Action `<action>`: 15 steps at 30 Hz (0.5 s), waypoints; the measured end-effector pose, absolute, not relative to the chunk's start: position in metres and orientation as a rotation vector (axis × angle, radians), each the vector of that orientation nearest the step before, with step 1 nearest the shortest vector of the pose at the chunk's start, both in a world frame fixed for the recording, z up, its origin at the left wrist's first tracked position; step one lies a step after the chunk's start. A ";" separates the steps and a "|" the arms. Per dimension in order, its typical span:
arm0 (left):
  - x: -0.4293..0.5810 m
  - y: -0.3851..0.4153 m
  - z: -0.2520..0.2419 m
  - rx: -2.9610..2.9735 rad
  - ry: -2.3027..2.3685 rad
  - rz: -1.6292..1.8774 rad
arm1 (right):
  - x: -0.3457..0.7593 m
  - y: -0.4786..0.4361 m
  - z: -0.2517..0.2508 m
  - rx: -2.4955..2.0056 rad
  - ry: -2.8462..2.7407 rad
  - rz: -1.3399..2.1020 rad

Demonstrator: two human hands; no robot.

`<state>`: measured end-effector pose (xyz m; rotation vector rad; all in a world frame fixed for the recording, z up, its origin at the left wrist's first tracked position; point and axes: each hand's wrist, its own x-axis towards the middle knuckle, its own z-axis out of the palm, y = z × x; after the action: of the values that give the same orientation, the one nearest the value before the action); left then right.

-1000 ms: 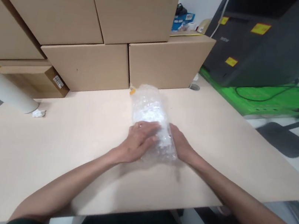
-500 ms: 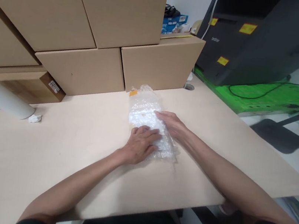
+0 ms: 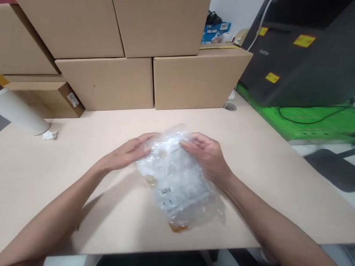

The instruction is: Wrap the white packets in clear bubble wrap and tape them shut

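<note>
A bubble-wrapped package (image 3: 179, 175) is tilted up over the table, between my two hands. Through the clear wrap I see a white item with small dark print, too blurred to read. A piece of orange tape (image 3: 178, 228) sits at its near end. My left hand (image 3: 131, 149) grips the package's far left edge, fingertips partly hidden behind the wrap. On the far right edge my right hand (image 3: 209, 155) is closed, thumb on top and the other fingers partly out of sight.
Stacked cardboard boxes (image 3: 105, 82) line the back of the table (image 3: 102, 210). A white roll (image 3: 17, 109) leans at the left beside a crumpled white scrap (image 3: 50, 135). To the right, a dark printer (image 3: 285, 56) stands on a green surface (image 3: 325, 124). A tape roll (image 3: 230, 107) lies by the boxes.
The package has come up off the table and turned, its orange tape now at the near end and print showing. My left hand has shifted from its top to the left edge.
</note>
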<state>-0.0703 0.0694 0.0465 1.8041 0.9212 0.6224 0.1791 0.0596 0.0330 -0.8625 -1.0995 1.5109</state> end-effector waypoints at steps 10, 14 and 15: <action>-0.069 0.063 0.009 0.887 1.128 1.301 | 0.124 0.113 -0.002 -1.012 -1.001 1.379; -0.076 0.089 -0.014 0.842 1.223 1.428 | 0.112 0.136 -0.024 -1.228 -1.176 1.140; -0.079 0.095 -0.020 0.853 1.233 1.419 | 0.112 0.139 -0.027 -1.257 -1.300 1.004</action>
<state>-0.0787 0.0950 -0.0204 0.8529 1.2330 1.4192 0.1118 0.1389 -0.0269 -1.2570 -1.3005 1.0038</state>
